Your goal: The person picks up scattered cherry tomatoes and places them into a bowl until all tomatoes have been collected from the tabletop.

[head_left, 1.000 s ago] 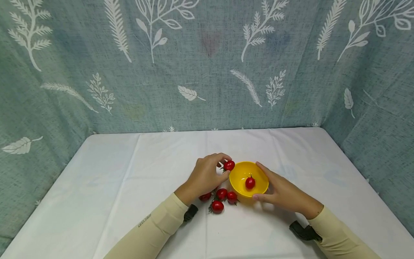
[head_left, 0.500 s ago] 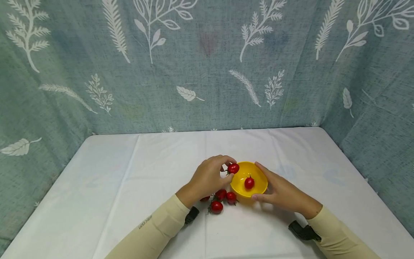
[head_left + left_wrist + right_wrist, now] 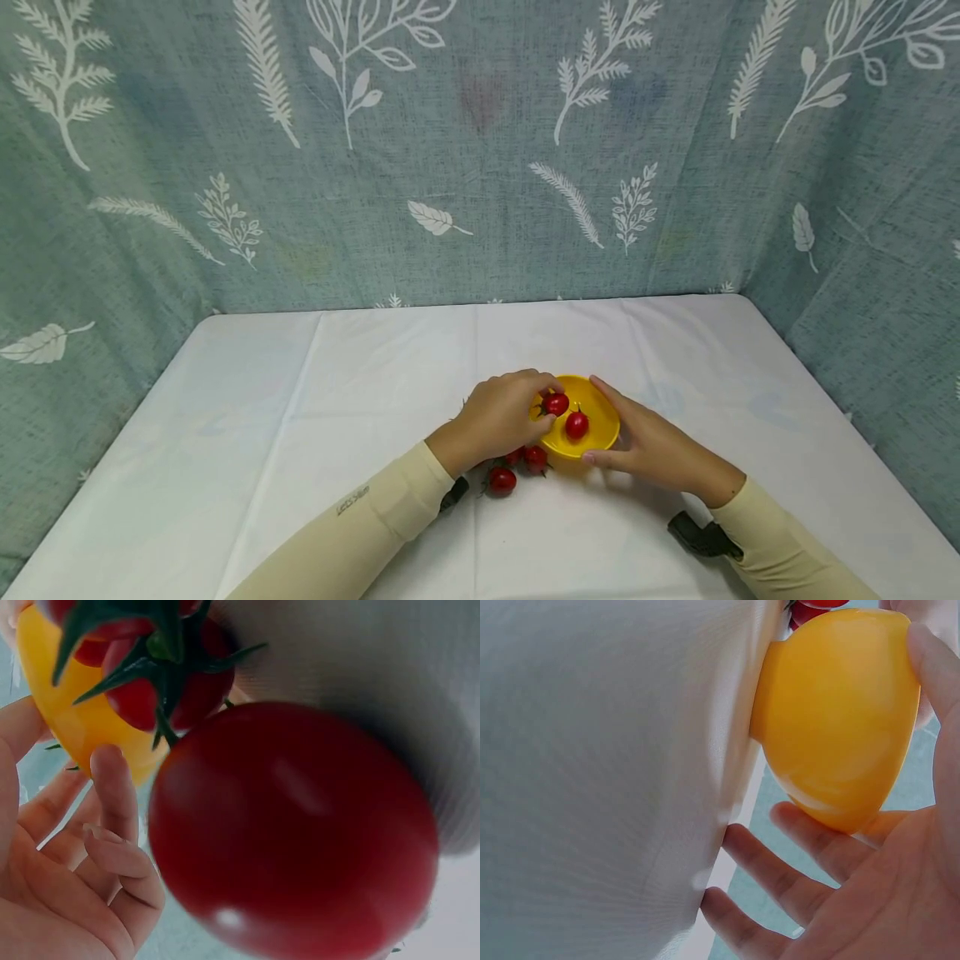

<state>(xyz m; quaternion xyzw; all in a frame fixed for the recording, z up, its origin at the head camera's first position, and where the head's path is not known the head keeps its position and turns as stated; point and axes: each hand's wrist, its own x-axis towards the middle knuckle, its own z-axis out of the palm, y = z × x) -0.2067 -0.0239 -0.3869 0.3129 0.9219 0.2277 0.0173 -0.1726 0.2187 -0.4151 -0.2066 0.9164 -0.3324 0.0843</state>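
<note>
My left hand point(image 3: 536, 406) pinches a red cherry tomato point(image 3: 557, 404) just above the left side of a small yellow bowl point(image 3: 600, 414). A second tomato point(image 3: 576, 425) lies inside the bowl. My right hand point(image 3: 630, 433) curls around the bowl's right side, thumb at the near wall and fingers at the far rim. In the right wrist view the bowl point(image 3: 840, 712) sits between the thumb and the spread fingers point(image 3: 802, 840). Loose tomatoes point(image 3: 502, 480) lie on the cloth under my left wrist; one tomato point(image 3: 292, 832) fills the left wrist view.
A white tablecloth point(image 3: 300, 417) covers the table, with its far edge meeting a blue-green leaf-print curtain point(image 3: 450, 150) that also closes off both sides. Black wrist mounts point(image 3: 701, 535) show under both cream sleeves.
My left hand has carried the pinched tomato rightward from outside the bowl's left rim to over its inside. The right hand stays on the bowl.
</note>
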